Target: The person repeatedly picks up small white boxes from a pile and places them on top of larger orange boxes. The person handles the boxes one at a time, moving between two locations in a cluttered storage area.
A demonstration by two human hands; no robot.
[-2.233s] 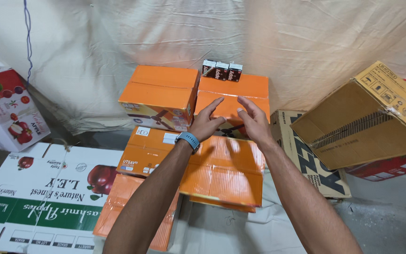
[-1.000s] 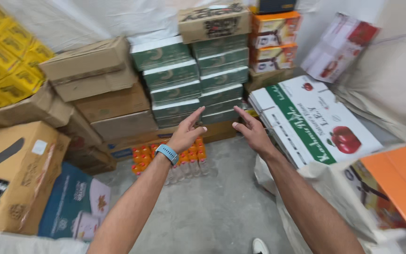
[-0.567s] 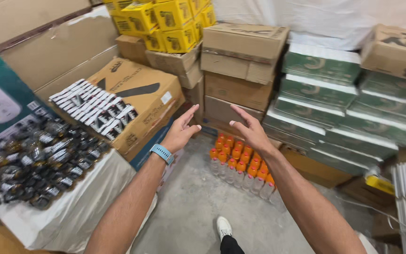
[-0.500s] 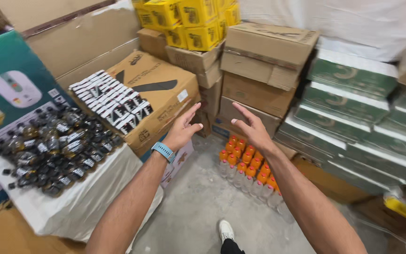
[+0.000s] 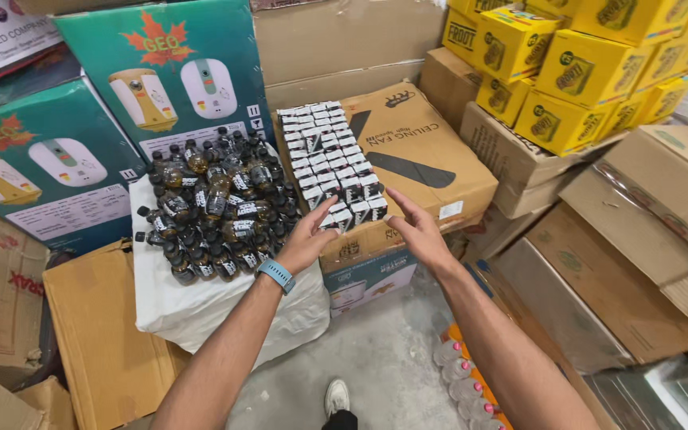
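Both of my hands reach out over a stack of small black-and-white cartons [image 5: 330, 163] laid in rows on a large brown cardboard box [image 5: 431, 171]. My left hand [image 5: 310, 236], with a blue wristband, has its fingers spread beside the nearest cartons at the stack's front edge. My right hand [image 5: 414, 230] is open just right of that front edge, palm turned inward. Neither hand holds anything.
A heap of dark glass bottles [image 5: 215, 209] lies on a white-wrapped bundle [image 5: 193, 306] to the left. Green appliance boxes [image 5: 165, 68] stand behind. Yellow cartons [image 5: 575, 68] and brown boxes [image 5: 646, 231] are stacked at right. Orange-capped bottles [image 5: 463, 378] stand on the floor by my shoe [image 5: 334, 396].
My view has swung left from the green crates and the floor bottles to the carton stack. Both hands have come closer to the small cartons' front edge.
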